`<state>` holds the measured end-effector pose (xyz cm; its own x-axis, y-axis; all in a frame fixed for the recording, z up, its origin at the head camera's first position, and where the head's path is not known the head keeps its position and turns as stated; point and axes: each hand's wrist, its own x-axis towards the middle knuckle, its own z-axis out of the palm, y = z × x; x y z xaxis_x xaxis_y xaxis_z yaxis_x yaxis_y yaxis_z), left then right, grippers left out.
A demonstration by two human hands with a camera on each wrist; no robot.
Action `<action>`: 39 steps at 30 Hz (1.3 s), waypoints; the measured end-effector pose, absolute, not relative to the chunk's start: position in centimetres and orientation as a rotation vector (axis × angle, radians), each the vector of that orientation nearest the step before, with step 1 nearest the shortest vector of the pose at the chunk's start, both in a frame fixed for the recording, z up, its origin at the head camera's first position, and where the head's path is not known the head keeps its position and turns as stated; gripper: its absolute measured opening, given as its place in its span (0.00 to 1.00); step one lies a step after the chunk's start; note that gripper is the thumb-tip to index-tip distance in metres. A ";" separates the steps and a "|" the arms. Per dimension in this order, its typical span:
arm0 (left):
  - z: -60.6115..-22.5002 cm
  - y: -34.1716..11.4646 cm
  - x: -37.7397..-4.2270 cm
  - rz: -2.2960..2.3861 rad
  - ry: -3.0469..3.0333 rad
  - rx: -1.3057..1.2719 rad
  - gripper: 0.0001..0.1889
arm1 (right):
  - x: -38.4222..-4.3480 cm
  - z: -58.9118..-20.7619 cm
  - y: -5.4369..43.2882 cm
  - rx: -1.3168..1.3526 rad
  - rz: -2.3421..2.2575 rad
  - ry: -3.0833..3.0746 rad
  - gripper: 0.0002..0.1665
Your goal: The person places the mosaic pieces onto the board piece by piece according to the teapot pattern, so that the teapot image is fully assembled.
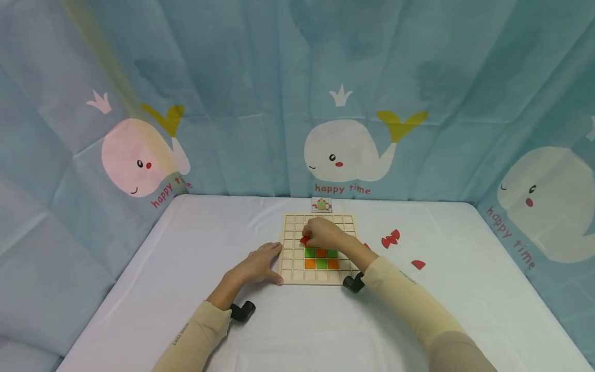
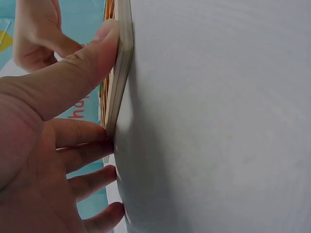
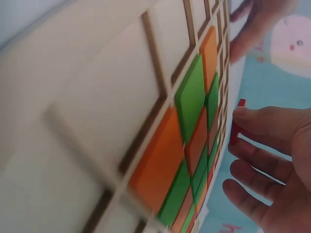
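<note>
A pale wooden grid board lies on the table, with green tiles and orange tiles set into its lower middle squares. My right hand is over the board's upper middle and pinches a small red piece between thumb and fingers; its other fingers are loosely bent. At the board's left edge, my left hand has its thumb against the near corner, its other fingers spread along the side. In the left wrist view those fingertips reach the white tabletop. The right hand hides some squares of the board.
Several red fan-shaped pieces lie right of the board, one apart from the others. A small picture card is just beyond the board's far edge. Blue whale-printed curtains enclose the white table at the back and sides.
</note>
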<state>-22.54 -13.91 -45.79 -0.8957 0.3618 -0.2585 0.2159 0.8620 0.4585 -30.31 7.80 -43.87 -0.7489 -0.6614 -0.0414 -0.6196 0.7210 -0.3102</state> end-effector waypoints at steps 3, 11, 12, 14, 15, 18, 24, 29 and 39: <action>-45.8 -13.9 -22.6 0.607 2.696 0.432 0.52 | -30.3 -43.9 6.7 -1.039 -0.417 2.757 0.13; -45.9 -14.0 -22.7 0.610 2.696 0.457 0.52 | -30.2 -44.1 4.8 -1.040 -0.399 2.737 0.12; -45.9 -14.0 -22.7 0.613 2.694 0.459 0.52 | -30.2 -44.2 4.6 -1.042 -0.388 2.740 0.11; -45.9 -14.0 -22.6 0.618 2.692 0.463 0.52 | -30.2 -44.4 4.3 -1.045 -0.384 2.744 0.11; -45.9 -14.0 -22.6 0.618 2.690 0.464 0.52 | -30.2 -44.5 4.1 -1.055 -0.379 2.745 0.10; -45.9 -14.0 -22.6 0.614 2.691 0.471 0.52 | -30.2 -44.7 3.8 -1.083 -0.354 2.752 0.10; -45.8 -14.1 -22.7 0.601 2.697 0.483 0.52 | -30.1 -44.6 3.4 -1.085 -0.329 2.766 0.11; -45.8 -14.1 -22.6 0.601 2.700 0.489 0.52 | -30.0 -44.7 3.2 -1.075 -0.321 2.781 0.08; -45.7 -14.2 -22.6 0.604 2.702 0.475 0.52 | -30.3 -44.4 3.5 -1.087 -0.406 2.758 0.09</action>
